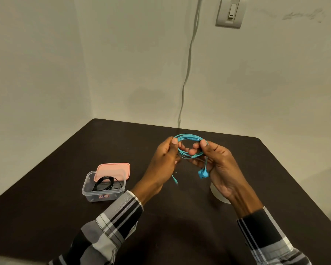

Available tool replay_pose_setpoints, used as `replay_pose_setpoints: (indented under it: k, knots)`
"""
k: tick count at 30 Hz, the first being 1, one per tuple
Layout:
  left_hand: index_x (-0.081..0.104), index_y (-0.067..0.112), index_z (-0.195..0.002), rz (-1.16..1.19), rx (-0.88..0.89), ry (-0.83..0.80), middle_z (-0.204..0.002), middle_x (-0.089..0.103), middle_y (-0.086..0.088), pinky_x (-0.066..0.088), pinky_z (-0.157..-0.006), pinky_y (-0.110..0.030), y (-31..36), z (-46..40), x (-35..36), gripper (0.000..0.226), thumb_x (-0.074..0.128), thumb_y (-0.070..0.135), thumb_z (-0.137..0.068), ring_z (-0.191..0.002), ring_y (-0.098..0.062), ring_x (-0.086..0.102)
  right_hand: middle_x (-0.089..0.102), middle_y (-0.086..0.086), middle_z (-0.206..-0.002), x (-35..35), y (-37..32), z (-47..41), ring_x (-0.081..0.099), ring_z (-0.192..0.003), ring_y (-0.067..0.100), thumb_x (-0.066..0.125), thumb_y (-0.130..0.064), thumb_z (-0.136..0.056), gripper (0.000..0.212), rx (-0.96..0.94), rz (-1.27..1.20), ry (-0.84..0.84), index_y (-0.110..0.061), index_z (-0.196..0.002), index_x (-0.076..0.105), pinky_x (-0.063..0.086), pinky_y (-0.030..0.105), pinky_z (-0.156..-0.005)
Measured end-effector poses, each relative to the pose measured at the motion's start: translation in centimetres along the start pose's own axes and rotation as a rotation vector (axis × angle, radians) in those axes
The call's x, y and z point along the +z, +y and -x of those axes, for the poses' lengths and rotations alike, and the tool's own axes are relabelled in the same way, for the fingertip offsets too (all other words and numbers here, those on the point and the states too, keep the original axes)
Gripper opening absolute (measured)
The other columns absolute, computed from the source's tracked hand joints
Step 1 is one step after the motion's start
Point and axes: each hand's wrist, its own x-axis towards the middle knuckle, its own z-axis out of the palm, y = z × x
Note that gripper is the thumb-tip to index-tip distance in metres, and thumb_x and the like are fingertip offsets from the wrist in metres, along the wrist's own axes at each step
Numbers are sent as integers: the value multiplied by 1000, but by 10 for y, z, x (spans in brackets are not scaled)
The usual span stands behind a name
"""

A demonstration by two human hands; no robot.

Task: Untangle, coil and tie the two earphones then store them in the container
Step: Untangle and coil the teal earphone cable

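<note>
A blue earphone (pixel 190 138) is wound into a coil held above the dark table (pixel 65 169). My left hand (pixel 163 163) pinches the coil's left side and my right hand (pixel 217 163) pinches its right side. The blue earbuds (pixel 203 174) hang below my right palm, and the plug end (pixel 174 180) dangles beside my left wrist. A black earphone (pixel 105 184) lies coiled inside the clear plastic container (pixel 103 196) at the left of the table.
A pink lid (pixel 113 170) leans behind the container. A white round object (pixel 218 194) sits on the table, partly hidden under my right wrist. A grey cable (pixel 187 73) runs down the wall behind the table's far edge.
</note>
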Motion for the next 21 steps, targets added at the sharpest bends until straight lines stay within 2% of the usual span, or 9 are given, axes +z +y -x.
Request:
replay_pose_setpoints:
  k: [3, 5, 6, 7, 11, 14, 16, 18, 21]
  knots:
    - [56, 7, -96, -130, 52, 15, -72, 54, 4, 42, -55, -13, 4, -5, -5, 36, 31, 31, -107, -56, 2, 52, 74, 19, -102, 2, 5, 1, 72, -101, 30, 60, -23, -91, 33, 8, 33, 58, 3, -108, 70, 58, 40, -91]
    - [58, 9, -96, -202, 77, 28, -83, 63, -7, 56, -71, -33, 1, -9, -9, 37, 33, 34, -107, -75, -18, 64, 74, 20, -106, 4, 8, 2, 71, -104, 31, 62, -23, -90, 34, 0, 55, 98, 3, -111, 70, 57, 43, -92]
    - [59, 11, -96, -242, 85, 37, -90, 66, -8, 55, -81, -41, -1, -11, -10, 37, 33, 35, -106, -86, -28, 65, 74, 19, -107, 6, 9, 3, 70, -105, 31, 63, -23, -90, 34, -5, 68, 117, 2, -112, 70, 56, 44, -92]
    - [59, 13, -95, -284, 95, 45, -92, 66, -8, 55, -83, -44, -1, -12, -11, 36, 33, 35, -106, -88, -31, 64, 74, 18, -107, 7, 9, 4, 70, -105, 31, 65, -23, -89, 34, -13, 85, 133, 0, -112, 70, 56, 44, -92]
    - [54, 15, -90, -517, 184, 25, -77, 57, 5, 46, -65, -31, 0, -17, -16, 32, 32, 32, -106, -65, -8, 50, 76, 10, -106, 9, 8, 5, 72, -103, 24, 73, -17, -83, 32, -42, 204, 180, -9, -114, 71, 58, 39, -88]
    - [47, 20, -93, -748, 232, -30, -80, 57, 5, 43, -62, -26, 4, -17, -17, 23, 32, 33, -105, -67, -10, 54, 76, 6, -106, 7, 3, 3, 73, -100, 18, 75, -5, -83, 40, -39, 275, 149, -12, -121, 66, 58, 25, -78]
    - [43, 22, -95, -883, 261, -48, -84, 57, 3, 40, -62, -24, 5, -18, -17, 16, 35, 31, -105, -70, -12, 54, 75, 4, -105, 6, -2, 1, 73, -96, 14, 77, -5, -81, 45, -42, 352, 124, -15, -123, 64, 57, 21, -75]
    - [42, 23, -98, -975, 282, -81, -89, 55, 4, 40, -65, -21, 7, -18, -17, 9, 43, 29, -103, -72, -10, 53, 76, -1, -103, 6, -6, 0, 72, -95, 11, 78, -10, -81, 41, -64, 469, 91, -18, -119, 67, 58, 21, -76]
    - [46, 19, -106, -1044, 291, -134, -95, 57, 3, 49, -73, -27, 7, -18, -14, 13, 52, 29, -100, -78, -12, 56, 76, -7, -102, 8, -10, -2, 72, -95, 6, 74, -15, -87, 27, -156, 634, 13, -20, -114, 72, 57, 18, -78]
